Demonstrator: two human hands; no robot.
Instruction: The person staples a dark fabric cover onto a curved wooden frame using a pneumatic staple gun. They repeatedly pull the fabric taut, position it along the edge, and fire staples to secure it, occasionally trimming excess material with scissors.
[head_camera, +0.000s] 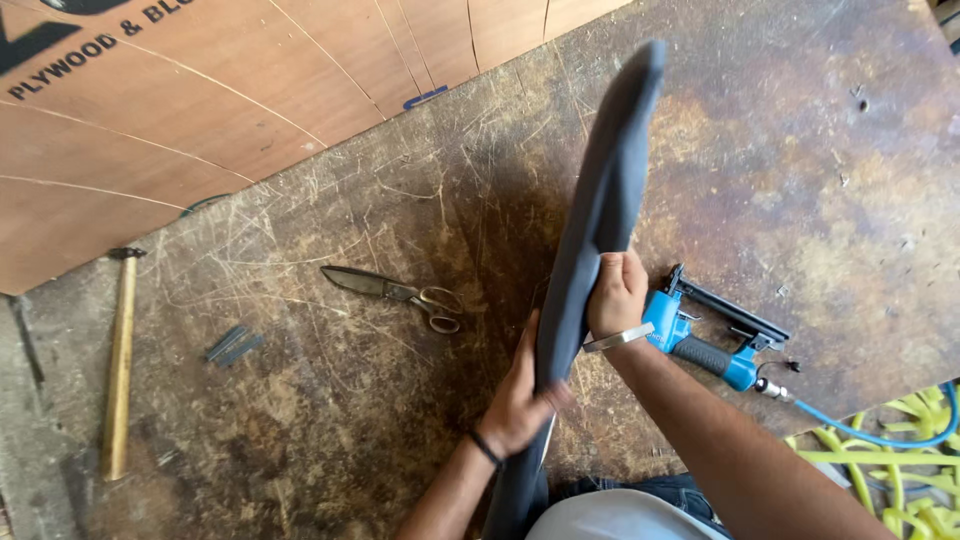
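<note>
A long grey fabric-covered panel stands on edge over the scratched workbench, seen edge-on from near my body up to the top centre. My left hand grips its lower part from the left side. My right hand holds its right side a little higher, a metal bangle on that wrist. A blue pneumatic staple gun lies on the bench just right of my right hand.
Scissors lie left of the panel. A wooden-handled hammer rests at the left edge, with small dark staple strips nearby. Plywood sheets lean at the top left. A blue air hose and yellow cord sit at the lower right.
</note>
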